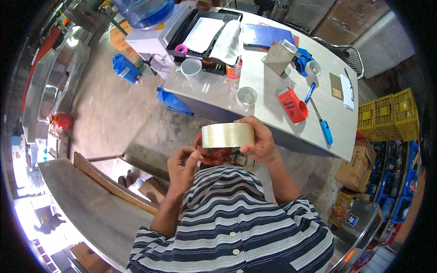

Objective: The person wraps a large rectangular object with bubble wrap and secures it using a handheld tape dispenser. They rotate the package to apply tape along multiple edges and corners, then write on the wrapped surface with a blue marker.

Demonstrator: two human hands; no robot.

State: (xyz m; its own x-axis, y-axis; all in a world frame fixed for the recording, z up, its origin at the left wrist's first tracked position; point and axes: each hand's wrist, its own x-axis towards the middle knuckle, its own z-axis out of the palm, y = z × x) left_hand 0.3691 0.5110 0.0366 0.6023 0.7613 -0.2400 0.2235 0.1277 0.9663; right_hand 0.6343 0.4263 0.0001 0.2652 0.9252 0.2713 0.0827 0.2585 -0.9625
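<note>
My right hand [264, 144] grips a wide roll of clear packing tape [226, 135] by its right side, fingers over the top and thumb below. The roll is held up in front of my chest, its broad outer face showing. Just below and left of it is my left hand [181, 168], apart from the roll. Its fingers are curled and its thumb and forefinger come together; whatever lies between them, if anything, is too small to make out. Behind the roll, lower down, a red object [218, 157] is partly hidden.
Ahead stands a pale desk [268, 113] bearing a grey mug [191, 69], a glass [246, 97], a red box [291, 105] and a blue-handled knife [326, 132]. A metal-topped bench [86, 209] lies at my left. At right are yellow crates [387, 116] and a cardboard box [357, 166].
</note>
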